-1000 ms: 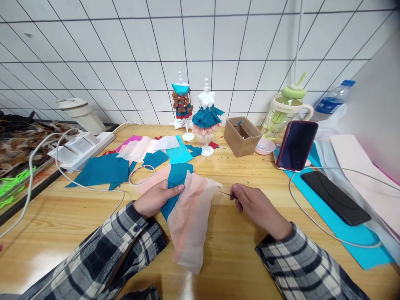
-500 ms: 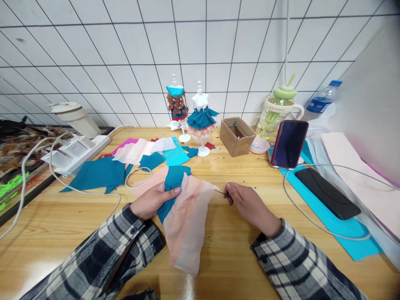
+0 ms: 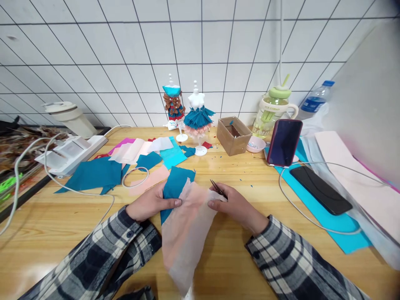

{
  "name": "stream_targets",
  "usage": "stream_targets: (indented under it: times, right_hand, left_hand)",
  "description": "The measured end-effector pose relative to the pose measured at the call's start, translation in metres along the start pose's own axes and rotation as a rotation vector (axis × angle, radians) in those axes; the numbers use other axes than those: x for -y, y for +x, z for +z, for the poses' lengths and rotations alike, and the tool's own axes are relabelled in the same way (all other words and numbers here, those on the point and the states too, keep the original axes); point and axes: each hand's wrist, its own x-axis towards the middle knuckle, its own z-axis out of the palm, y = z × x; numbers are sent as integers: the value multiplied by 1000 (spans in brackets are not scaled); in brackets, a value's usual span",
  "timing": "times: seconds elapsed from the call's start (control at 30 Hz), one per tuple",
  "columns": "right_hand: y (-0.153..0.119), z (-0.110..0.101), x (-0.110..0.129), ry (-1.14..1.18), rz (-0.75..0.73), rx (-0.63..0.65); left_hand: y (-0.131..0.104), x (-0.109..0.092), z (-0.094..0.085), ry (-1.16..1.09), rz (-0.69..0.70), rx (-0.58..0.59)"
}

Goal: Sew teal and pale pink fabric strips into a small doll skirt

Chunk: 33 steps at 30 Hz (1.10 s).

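- Fingers of left hand (image 3: pixel 150 204): closed on teal sheet (image 3: pixel 178 181) and pale pink sheet (image 3: pixel 187 237), both nearer the wearer than cardboard box (image 3: pixel 235 141), and left of it.
- Right hand (image 3: pixel 236 205): in front of box, fingers pinching pale pink sheet's edge plus pointed tool (image 3: pixel 218 189).
- Teal-skirted mannequin (image 3: pixel 198 120): left of box.
- Pink bowl (image 3: pixel 256 146): just right of box.

My left sleeve (image 3: pixel 101 252) and right sleeve (image 3: pixel 301 260): long, plaid, black, grey and cream checks. Left cuff (image 3: pixel 150 241) gapes open, round dark button (image 3: pixel 129 234) showing; right cuff (image 3: pixel 260 241) wide. Left hand (image 3: pixel 150 204), right hand (image 3: pixel 239 206) bare.
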Motion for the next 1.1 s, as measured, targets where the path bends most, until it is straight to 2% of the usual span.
stream_targets:
  times: [0.1, 0.17, 0.23, 0.3, 0.37, 0.4, 0.53, 0.67, 0.77, 0.9, 1.0, 1.1]
  right_hand:
    - [-2, 5, 3, -73, -59, -18]
    - [-5, 10, 6, -123, -112, 3]
    - [-9, 18, 10, -122, -138, 58]
    - [-13, 24, 13, -101, -161, 84]
    - [-16, 28, 13, -69, -200, 69]
    - [-16, 29, 12, -58, -217, 57]
    - [-16, 29, 7, -105, -215, 29]
    - [-15, 28, 3, -193, -211, -15]
    - [-15, 18, 4, -280, -229, -90]
    - [-17, -12, 8, -430, -180, -219]
    - [-17, -25, 12, -706, -104, -159]
    - [-16, -21, 14, -898, -23, -72]
  left_hand:
    - [-4, -8, -3, 284, 276, -296]
    - [-9, -16, 0, 462, 469, -364]
    - [-12, -21, 7, 587, 587, -263]
    - [-13, -24, 17, 648, 624, -103]
    - [-11, -24, 26, 638, 586, 7]
    - [-9, -23, 30, 618, 544, 24]
    - [-4, -19, 34, 578, 335, -1]
    - [-1, -17, 32, 527, 226, 27]
    - [1, -13, 31, 426, 176, 29]
    - [4, -6, 28, 273, 53, 28]
    - [6, -2, 27, 200, -19, 31]
    - [7, -1, 27, 133, -25, 29]
